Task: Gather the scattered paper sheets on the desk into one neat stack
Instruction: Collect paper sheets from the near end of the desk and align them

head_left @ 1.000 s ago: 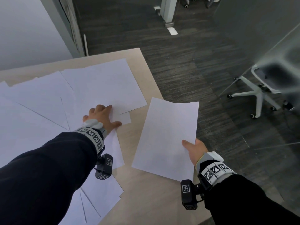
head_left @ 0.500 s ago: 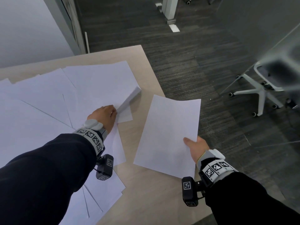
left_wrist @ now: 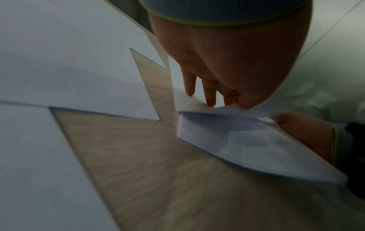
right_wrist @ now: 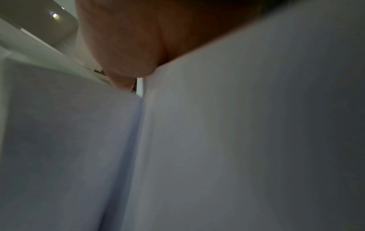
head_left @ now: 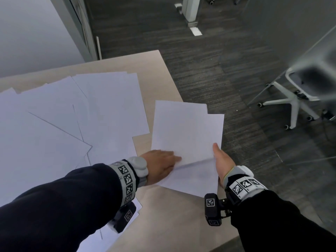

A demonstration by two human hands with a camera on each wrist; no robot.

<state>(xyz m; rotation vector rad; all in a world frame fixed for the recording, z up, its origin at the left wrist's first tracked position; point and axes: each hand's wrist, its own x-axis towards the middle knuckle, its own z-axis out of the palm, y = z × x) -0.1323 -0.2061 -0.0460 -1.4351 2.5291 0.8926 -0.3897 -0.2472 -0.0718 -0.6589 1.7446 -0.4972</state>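
The left hand [head_left: 160,165] pinches a new sheet [head_left: 180,131] askew over the stack [head_left: 196,180] pinched by the right hand [head_left: 221,161], scattered sheets [head_left: 54,124] lying left of that stack

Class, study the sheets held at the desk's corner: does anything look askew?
Yes. The top sheet that the left hand brings onto the right hand's sheet lies skewed, corners unmatched, its near edge lifted. Loose sheets lie fanned across the desk.
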